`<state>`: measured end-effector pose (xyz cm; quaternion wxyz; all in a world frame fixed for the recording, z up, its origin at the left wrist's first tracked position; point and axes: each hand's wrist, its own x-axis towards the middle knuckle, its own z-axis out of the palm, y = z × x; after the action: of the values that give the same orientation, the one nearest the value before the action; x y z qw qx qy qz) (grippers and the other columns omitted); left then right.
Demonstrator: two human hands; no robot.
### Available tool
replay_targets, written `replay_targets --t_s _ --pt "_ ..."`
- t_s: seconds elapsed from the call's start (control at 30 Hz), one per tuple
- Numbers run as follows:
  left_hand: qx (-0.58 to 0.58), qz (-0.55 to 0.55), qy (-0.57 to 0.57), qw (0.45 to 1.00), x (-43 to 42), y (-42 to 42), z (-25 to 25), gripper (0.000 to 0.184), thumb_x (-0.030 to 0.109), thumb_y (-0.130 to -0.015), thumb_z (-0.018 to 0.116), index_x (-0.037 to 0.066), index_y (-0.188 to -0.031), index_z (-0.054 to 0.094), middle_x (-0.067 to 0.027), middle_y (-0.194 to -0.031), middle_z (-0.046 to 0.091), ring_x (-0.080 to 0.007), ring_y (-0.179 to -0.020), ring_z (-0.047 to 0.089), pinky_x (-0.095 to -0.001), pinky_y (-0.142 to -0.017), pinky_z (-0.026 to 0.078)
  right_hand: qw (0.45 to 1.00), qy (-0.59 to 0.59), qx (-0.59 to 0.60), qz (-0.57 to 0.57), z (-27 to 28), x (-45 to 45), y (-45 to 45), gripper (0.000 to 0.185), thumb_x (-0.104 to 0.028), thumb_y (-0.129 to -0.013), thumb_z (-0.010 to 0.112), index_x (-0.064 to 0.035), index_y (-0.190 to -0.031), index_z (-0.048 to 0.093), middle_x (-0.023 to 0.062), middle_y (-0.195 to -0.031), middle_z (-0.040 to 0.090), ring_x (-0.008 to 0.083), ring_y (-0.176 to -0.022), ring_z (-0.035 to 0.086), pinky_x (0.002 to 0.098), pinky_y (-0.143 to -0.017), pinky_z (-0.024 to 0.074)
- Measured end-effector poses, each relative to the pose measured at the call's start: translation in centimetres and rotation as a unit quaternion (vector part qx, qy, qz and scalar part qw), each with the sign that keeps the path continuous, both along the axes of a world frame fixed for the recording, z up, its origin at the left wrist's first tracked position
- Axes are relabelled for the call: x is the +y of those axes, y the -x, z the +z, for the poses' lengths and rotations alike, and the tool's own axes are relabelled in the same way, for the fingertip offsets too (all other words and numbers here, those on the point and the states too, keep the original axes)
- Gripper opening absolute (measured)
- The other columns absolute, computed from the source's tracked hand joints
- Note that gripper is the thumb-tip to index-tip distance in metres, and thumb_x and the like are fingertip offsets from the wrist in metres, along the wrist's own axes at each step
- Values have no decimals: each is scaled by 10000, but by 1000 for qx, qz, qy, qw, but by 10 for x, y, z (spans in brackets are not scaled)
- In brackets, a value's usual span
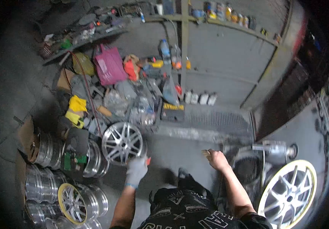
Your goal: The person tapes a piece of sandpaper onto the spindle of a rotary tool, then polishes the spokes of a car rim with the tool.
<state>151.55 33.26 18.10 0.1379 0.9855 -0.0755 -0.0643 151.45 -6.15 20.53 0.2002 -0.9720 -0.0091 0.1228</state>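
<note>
My left hand point(137, 170), in a pale grey glove, is closed at the lower edge of a silver multi-spoke alloy wheel point(122, 143). A small flat orange-red piece point(148, 161) sticks out of its right side; its kind is not clear. Whether the glove touches the wheel rim I cannot tell. My right hand point(218, 160) is bare and closed around a small tan piece point(206, 153), too blurred to name. It is held out over the grey floor, left of a round dark machine part point(247, 166).
Several silver rims point(44, 183) are stacked at the lower left, one wheel with a yellow edge point(72, 203). Another yellow-edged wheel point(288, 194) stands at the right. Plastic bags, a pink bag point(110, 65) and a black-and-yellow case point(173, 112) lie ahead. Shelves point(244, 29) hold bottles.
</note>
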Motion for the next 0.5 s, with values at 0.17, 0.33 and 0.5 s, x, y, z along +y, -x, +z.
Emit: replay_targets --t_s 0.17,0.33,0.5 --pt "-24 170 405 898 48 -40 -1 195 164 -865 604 25 -983 674 -161 -842 685 -274 -758 674 -383 -695 511 985 -100 -117 75 107 42 -198 215 -201 -820 695 -31 -950 672 230 -924 667 406 -880 648 445 -765 510" --pt "-9 254 390 885 110 -110 -68 207 153 -864 613 14 -1003 678 -151 -877 698 -251 -775 671 -355 -715 514 944 -185 -246 117 241 125 -365 502 -200 -735 779 -28 -1178 619 208 -1023 671 325 -973 660 369 -838 506" --pt "-11 218 434 874 134 -231 -22 242 175 -869 614 26 -1049 675 -136 -896 706 -239 -809 678 -364 -733 518 885 -299 -349 78 325 208 -517 636 -194 -740 788 60 -1259 524 188 -1080 673 241 -979 662 351 -872 503"
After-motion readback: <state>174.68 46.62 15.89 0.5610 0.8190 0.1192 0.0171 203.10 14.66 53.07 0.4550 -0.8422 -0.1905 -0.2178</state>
